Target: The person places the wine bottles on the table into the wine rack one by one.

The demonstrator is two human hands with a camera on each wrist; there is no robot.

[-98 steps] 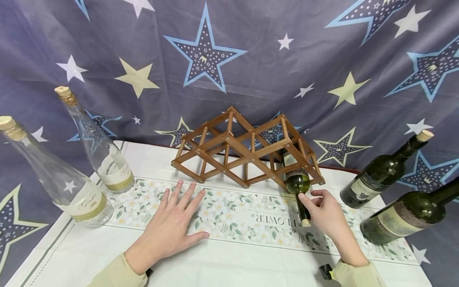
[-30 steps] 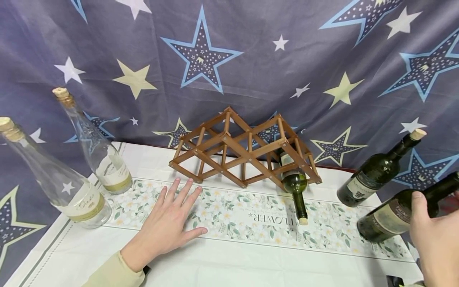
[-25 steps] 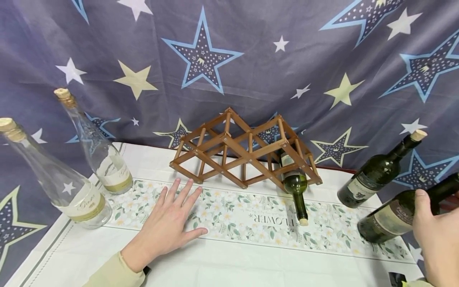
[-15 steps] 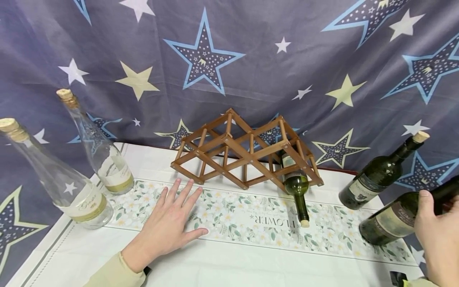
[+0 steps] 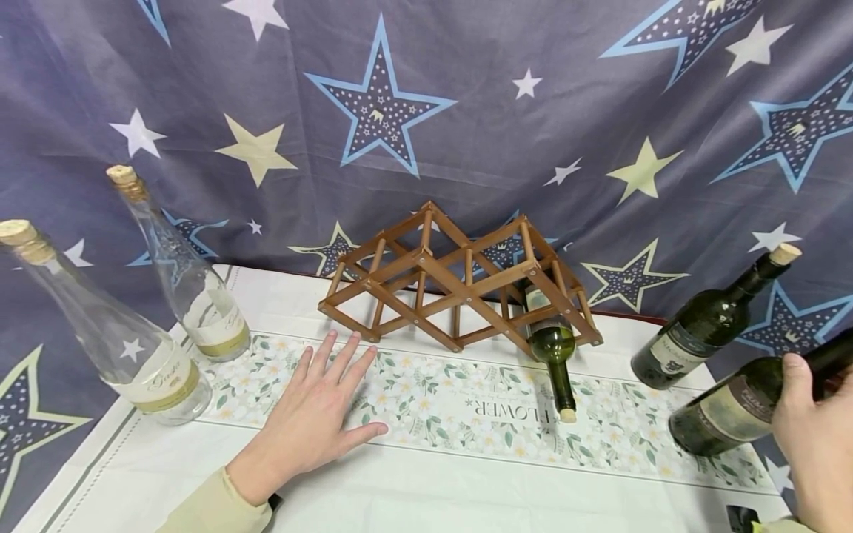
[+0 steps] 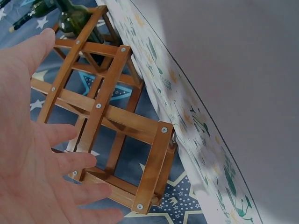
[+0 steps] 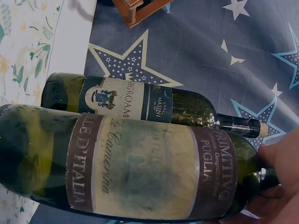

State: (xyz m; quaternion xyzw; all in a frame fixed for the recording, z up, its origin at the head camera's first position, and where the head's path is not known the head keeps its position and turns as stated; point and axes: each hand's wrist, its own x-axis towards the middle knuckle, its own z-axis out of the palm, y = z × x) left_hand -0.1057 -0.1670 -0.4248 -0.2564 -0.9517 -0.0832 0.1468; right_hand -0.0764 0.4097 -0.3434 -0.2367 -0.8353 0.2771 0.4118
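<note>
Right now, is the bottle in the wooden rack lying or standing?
Lying: in the head view, the green bottle runs through the wooden rack at its right end, with neck and cork jutting out the front.

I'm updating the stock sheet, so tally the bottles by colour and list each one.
Clear: 2 (near clear bottle, far clear bottle)
Green: 3 (racked green bottle, standing green bottle, held green bottle with its neck in the right hand's grip)
Total: 5
</note>
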